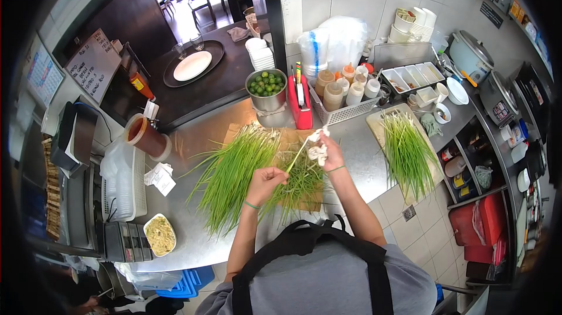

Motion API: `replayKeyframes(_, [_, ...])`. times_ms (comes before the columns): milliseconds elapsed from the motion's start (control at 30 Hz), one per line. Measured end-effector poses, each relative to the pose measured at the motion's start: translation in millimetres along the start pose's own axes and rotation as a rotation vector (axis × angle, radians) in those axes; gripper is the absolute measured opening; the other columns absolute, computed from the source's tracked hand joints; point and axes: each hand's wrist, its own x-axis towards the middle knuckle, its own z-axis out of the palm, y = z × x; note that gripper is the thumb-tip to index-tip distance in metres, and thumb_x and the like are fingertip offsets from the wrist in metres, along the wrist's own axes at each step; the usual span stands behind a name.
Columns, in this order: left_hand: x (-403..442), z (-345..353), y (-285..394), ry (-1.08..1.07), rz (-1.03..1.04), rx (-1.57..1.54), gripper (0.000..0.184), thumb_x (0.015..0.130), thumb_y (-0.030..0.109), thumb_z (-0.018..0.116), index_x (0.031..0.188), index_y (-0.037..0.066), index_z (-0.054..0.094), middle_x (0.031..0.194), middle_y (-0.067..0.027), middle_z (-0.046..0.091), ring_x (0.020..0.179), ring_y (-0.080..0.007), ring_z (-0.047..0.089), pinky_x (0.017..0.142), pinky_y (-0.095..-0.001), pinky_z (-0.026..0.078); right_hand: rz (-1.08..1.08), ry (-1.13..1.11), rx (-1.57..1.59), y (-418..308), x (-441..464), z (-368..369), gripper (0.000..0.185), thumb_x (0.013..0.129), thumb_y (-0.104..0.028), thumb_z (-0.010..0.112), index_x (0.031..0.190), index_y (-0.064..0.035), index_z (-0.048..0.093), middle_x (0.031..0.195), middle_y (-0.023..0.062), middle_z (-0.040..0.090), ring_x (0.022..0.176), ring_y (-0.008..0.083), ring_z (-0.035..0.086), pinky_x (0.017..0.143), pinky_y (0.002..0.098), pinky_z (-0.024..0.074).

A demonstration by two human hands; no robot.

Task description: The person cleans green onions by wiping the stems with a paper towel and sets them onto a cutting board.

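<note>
My left hand is closed, pinching the green part of a single spring onion above the counter. My right hand is closed on a crumpled white wipe, cloth or paper, at the stalk's pale end. Left of my hands lies a large pile of spring onions, white ends toward the back. Between my forearms, a looser heap of thin green pieces rests on brown paper. Off to the right, another bunch of spring onions lies on a cutting board.
Behind the piles stand a pot of green limes, a red holder and a basket of sauce bottles. On the left are a tub of red sauce, paper slips and a white food container near the counter edge.
</note>
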Motion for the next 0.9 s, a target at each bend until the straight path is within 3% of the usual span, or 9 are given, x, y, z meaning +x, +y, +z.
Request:
replayKeyframes(67, [-1,-5,1,0.022,0.010,-0.012,0.009,0.078,0.008,0.062,0.077,-0.001,0.062,0.066,-0.0026,0.061,0.058,-0.0051,0.053,0.058,-0.0182,0.040,-0.031,-0.030,-0.103,-17,0,-5,0.011,0.083,-0.014,0.059,0.082,-0.0034,0.058,0.062,0.0010,0.056,0.047,0.0093,0.051,0.041,0.0231,0.0412])
replayKeyframes(200, [7,-3,0,0.055,0.018,-0.003,0.010,0.078,0.008,0.062,0.076,-0.001,0.062,0.066,-0.0022,0.061,0.057,-0.0046,0.051,0.057,-0.0182,0.039,0.264,-0.272,-0.591,-3,-19,-12,0.016,0.081,-0.018,0.063,0.087,-0.0036,0.062,0.070,-0.0018,0.058,0.050,0.0061,0.048,0.042,0.0228,0.0388])
replayKeyframes(367, [20,3,0,-0.104,0.027,0.206,0.015,0.080,0.012,0.061,0.082,-0.002,0.064,0.070,-0.0033,0.063,0.065,-0.0064,0.055,0.063,-0.0209,0.043,0.305,-0.347,-0.545,18,-33,9,0.017,0.082,-0.022,0.062,0.081,-0.0054,0.061,0.060,-0.0046,0.052,0.046,0.0028,0.043,0.040,0.0184,0.0319])
replayKeyframes(500, [35,-16,28,0.022,0.103,0.411,0.022,0.080,0.022,0.062,0.085,0.000,0.065,0.068,-0.0027,0.061,0.062,-0.0056,0.053,0.059,-0.0217,0.042,0.284,-0.372,-0.581,9,-30,17,0.017,0.081,-0.023,0.063,0.081,-0.0064,0.062,0.058,-0.0067,0.050,0.045,0.0017,0.040,0.040,0.0182,0.0301])
replayKeyframes(600, [47,2,57,0.171,0.350,0.449,0.022,0.081,0.021,0.061,0.085,0.000,0.065,0.071,-0.0035,0.060,0.066,-0.0064,0.052,0.060,-0.0220,0.041,0.259,-0.421,-0.648,2,-32,28,0.017,0.080,-0.022,0.064,0.081,-0.0049,0.063,0.061,-0.0066,0.051,0.048,0.0015,0.040,0.042,0.0178,0.0301])
replayKeyframes(700, [69,7,55,-0.015,0.466,0.353,0.022,0.083,0.020,0.058,0.086,0.000,0.065,0.074,-0.0026,0.060,0.069,-0.0071,0.051,0.062,-0.0227,0.040,0.223,-0.480,-0.674,2,-28,30,0.018,0.080,-0.020,0.065,0.084,-0.0030,0.064,0.067,-0.0055,0.055,0.054,0.0010,0.043,0.047,0.0177,0.0319])
replayKeyframes(800, [65,9,72,-0.036,0.257,0.109,0.021,0.085,0.019,0.056,0.086,0.000,0.064,0.077,-0.0005,0.060,0.068,-0.0076,0.050,0.062,-0.0225,0.040,0.111,-0.483,-0.688,-4,-41,45,0.016,0.080,-0.017,0.065,0.083,-0.0018,0.064,0.070,-0.0051,0.057,0.060,0.0004,0.045,0.051,0.0180,0.0336])
replayKeyframes(833, [71,2,68,-0.027,0.212,0.063,0.018,0.085,0.019,0.056,0.088,0.003,0.064,0.087,-0.0008,0.061,0.080,-0.0068,0.053,0.068,-0.0226,0.042,0.087,-0.485,-0.695,-5,-43,44,0.015,0.080,-0.016,0.065,0.082,-0.0018,0.064,0.071,-0.0054,0.057,0.061,0.0001,0.045,0.053,0.0181,0.0339])
replayKeyframes(900, [70,-8,77,0.047,0.226,-0.002,0.017,0.086,0.019,0.055,0.088,0.004,0.064,0.086,-0.0001,0.062,0.080,-0.0069,0.054,0.068,-0.0233,0.043,0.048,-0.497,-0.758,-5,-49,41,0.013,0.080,-0.015,0.064,0.080,-0.0020,0.064,0.070,-0.0065,0.056,0.062,-0.0004,0.044,0.053,0.0181,0.0335])
